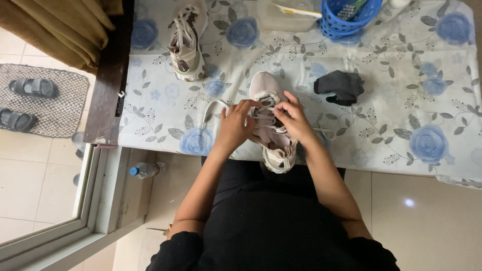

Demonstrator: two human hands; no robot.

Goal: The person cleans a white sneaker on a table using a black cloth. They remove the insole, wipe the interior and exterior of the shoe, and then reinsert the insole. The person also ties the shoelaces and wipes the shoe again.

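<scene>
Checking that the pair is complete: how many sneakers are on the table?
2. One sneaker lies at the table's near edge under both hands, the left hand and right hand on its laces. The second sneaker lies farther back, to the left.

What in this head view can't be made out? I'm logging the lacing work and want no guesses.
- Laces between the fingers: covered by the left hand and right hand over the pale shoe.
- That shoe's heel: hangs over the table edge, partly hidden by the wrists.
- Blue basket: cut off by the top edge; contents too small to tell.
- Dark cloth: bunched, kind unclear.
</scene>
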